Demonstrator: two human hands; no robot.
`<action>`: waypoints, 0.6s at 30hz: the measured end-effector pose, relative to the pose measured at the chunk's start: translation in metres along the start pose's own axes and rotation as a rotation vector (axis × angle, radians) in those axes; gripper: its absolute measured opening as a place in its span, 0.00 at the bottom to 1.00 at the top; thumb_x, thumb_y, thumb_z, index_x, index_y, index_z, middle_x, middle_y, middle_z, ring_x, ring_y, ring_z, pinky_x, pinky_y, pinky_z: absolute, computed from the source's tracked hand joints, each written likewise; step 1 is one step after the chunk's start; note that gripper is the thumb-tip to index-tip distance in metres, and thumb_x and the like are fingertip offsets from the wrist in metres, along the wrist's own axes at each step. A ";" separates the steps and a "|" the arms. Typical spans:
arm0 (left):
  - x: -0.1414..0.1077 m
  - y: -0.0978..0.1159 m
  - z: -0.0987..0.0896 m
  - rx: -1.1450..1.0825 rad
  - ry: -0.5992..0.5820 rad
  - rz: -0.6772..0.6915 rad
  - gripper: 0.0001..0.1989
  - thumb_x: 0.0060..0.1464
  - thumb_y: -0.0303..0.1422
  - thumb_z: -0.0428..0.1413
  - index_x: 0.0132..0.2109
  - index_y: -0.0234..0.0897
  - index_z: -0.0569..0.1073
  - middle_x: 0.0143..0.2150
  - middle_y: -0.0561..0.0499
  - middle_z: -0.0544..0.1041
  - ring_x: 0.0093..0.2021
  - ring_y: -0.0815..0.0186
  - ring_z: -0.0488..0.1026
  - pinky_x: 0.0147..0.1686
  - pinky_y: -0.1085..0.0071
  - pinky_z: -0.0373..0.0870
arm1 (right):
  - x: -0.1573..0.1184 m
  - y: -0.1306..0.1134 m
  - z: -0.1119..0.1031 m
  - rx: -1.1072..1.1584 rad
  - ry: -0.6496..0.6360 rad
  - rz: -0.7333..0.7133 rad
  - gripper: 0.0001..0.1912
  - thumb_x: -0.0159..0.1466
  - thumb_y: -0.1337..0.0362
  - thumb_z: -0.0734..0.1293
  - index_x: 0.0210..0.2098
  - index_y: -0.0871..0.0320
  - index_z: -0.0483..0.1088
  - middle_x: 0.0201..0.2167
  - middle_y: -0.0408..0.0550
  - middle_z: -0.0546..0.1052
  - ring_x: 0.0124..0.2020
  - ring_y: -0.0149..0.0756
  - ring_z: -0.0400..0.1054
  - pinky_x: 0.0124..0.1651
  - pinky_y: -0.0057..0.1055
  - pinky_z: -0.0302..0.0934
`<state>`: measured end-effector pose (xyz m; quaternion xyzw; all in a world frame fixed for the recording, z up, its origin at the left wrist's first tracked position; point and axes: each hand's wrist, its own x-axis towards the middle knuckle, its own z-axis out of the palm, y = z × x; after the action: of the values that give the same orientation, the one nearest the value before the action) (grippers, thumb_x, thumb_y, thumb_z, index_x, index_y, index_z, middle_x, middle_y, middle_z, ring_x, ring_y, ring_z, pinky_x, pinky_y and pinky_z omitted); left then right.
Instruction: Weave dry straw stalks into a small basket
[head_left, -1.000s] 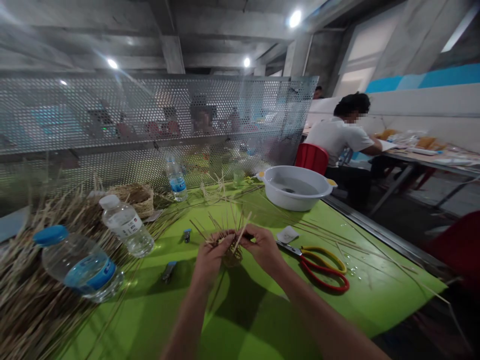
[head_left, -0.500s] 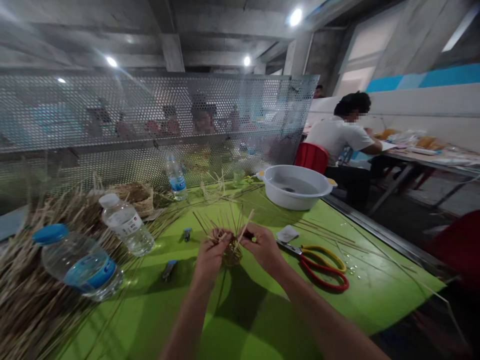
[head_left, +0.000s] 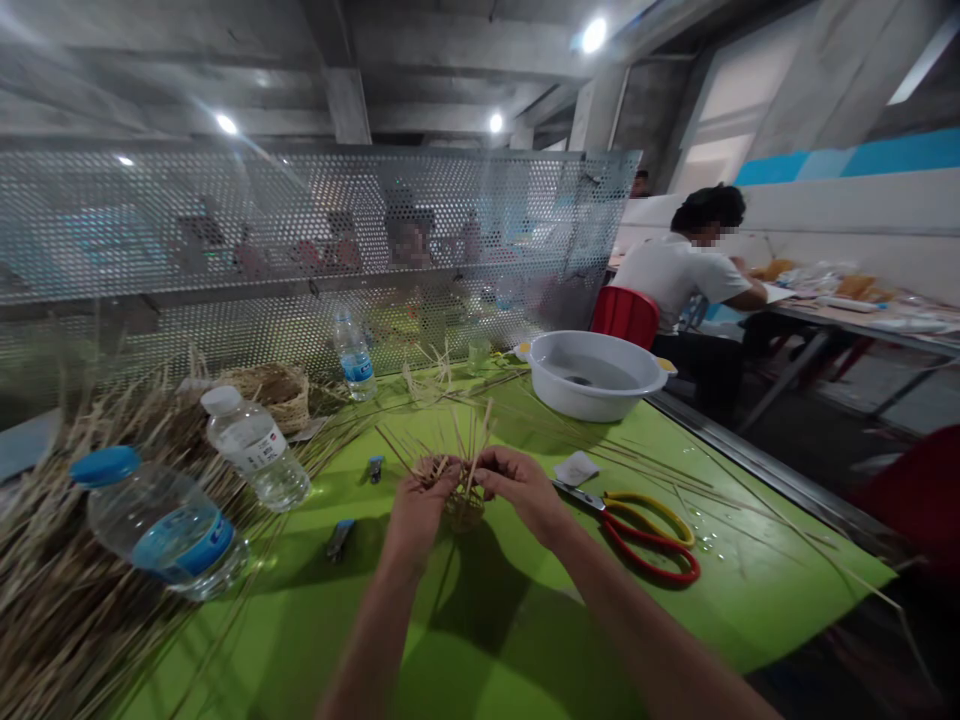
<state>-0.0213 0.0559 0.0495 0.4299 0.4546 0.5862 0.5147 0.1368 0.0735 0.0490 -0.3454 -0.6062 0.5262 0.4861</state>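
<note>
A perforated metal partition spans the background, mostly to the left of the white basin, above a green desk that carries the basin. Behind the basin and to its right, a person in a white shirt sits on a red chair. A loose heap of straw lies far to the basin's left. The basin itself has yellow-tipped handles and holds water. Scissors with one yellow and one red loop lie in front of it, slightly right. The left hand and right hand meet in front of the basin, to its left. Well left of the basin stand a blue-capped bottle and a smaller white-capped bottle. The small woven straw piece, front-left of the basin, sits between the hands, loose stakes fanning upward. The left fingers are closed on its left rim; the right thumb and forefinger, a narrow gap apart, touch stakes at its right side, though whether they pinch one I cannot tell. Two little metal clips lie farther left of the basin.
</note>
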 end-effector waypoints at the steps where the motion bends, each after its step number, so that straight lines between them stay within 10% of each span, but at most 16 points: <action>1: 0.000 0.000 0.000 -0.014 -0.004 -0.005 0.12 0.43 0.38 0.66 0.34 0.35 0.78 0.29 0.51 0.78 0.33 0.64 0.74 0.35 0.70 0.68 | 0.000 0.000 0.000 0.059 -0.020 0.025 0.10 0.56 0.59 0.71 0.33 0.58 0.73 0.26 0.42 0.71 0.28 0.31 0.62 0.32 0.29 0.57; 18: -0.003 0.005 0.004 0.034 -0.043 -0.010 0.12 0.46 0.41 0.65 0.32 0.36 0.78 0.30 0.51 0.79 0.31 0.65 0.73 0.34 0.71 0.68 | 0.001 0.001 0.000 0.282 0.000 0.105 0.11 0.55 0.58 0.74 0.34 0.58 0.77 0.29 0.45 0.74 0.27 0.29 0.63 0.32 0.28 0.56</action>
<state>-0.0184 0.0527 0.0553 0.4490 0.4556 0.5664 0.5197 0.1366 0.0744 0.0482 -0.3050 -0.5075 0.6308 0.5015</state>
